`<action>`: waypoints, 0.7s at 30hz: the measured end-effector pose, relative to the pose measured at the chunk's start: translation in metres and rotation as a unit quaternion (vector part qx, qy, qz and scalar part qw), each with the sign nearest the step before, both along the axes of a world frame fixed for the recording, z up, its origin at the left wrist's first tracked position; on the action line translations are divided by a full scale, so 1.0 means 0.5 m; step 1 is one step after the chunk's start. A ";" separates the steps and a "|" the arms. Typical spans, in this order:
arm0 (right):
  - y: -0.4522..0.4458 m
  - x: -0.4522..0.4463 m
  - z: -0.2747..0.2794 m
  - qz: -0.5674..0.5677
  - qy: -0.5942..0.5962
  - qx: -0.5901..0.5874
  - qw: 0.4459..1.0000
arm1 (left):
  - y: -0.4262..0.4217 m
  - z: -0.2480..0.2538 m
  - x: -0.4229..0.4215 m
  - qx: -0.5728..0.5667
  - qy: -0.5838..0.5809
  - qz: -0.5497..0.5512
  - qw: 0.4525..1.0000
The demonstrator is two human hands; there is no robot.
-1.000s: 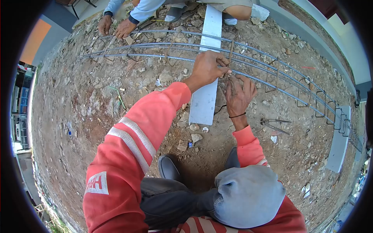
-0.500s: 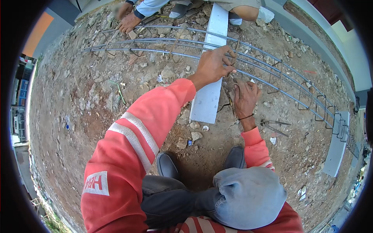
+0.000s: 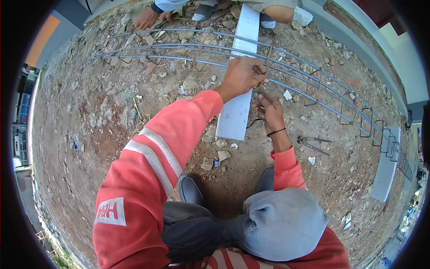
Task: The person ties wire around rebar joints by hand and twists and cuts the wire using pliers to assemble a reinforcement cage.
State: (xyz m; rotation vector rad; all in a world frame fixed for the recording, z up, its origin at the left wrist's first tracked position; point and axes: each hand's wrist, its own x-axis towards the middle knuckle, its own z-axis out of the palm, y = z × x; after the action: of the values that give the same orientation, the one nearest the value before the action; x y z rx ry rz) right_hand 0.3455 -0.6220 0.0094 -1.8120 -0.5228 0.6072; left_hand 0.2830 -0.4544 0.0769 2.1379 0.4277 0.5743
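Note:
My left hand is closed at the long steel bars of a rebar cage, its fingertips pinching a thin wire stirrup where it meets the nearest bar. Just below, my right hand is closed with thumb and fingers drawn together; whatever lies between them is too small to make out. A dark bent piece of wire shows left of that hand. The cage rests across a white board. On the dirt to the right of my right wrist lie pincers with their handles spread.
Across the cage a crouching person's hand is near its far left end. A second pale board lies beneath the right end, where several stirrups bunch together. Stones and rubble cover the ground before my boots.
My right hand has moved up and left, closer to my left hand and the bars. The other person's hands have shifted at the far left. My left hand stays at the stirrup.

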 end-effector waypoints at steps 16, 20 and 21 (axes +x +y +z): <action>-0.010 -0.010 0.230 0.154 -0.456 -0.182 0.858 | -0.025 -0.011 -0.030 0.195 -0.102 0.006 0.975; 0.050 0.021 0.298 0.225 -0.528 -0.179 0.799 | -0.027 -0.005 -0.043 0.223 -0.085 -0.027 0.971; 0.073 0.045 0.305 0.242 -0.548 -0.190 0.778 | -0.028 -0.005 -0.040 0.229 -0.072 -0.022 0.971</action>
State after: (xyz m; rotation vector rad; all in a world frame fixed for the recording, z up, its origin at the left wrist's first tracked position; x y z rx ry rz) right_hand 0.3679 -0.5856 0.1621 -2.3274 -1.8010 -0.1348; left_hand 0.2629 -0.4683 0.0743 2.5122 0.1755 0.8626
